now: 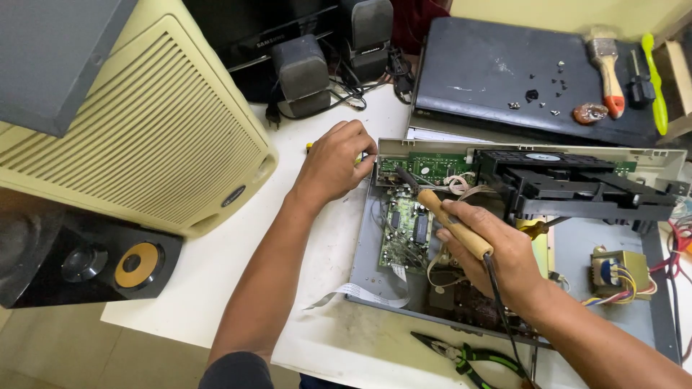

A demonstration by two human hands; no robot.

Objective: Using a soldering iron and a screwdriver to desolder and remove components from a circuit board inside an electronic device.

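Soldering iron [450, 227], wooden-handled with a black cord, sits gripped in the right hand [497, 259] over the opened player chassis [613, 248] on the worktop [324, 346]; left hand [335, 166] pinches a small yellow object at the chassis corner.

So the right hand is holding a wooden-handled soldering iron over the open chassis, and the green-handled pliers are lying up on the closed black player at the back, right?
Not quite. The right hand does hold the wooden-handled soldering iron over the open chassis, but the head view shows the green-handled pliers on the white table, at its near edge.
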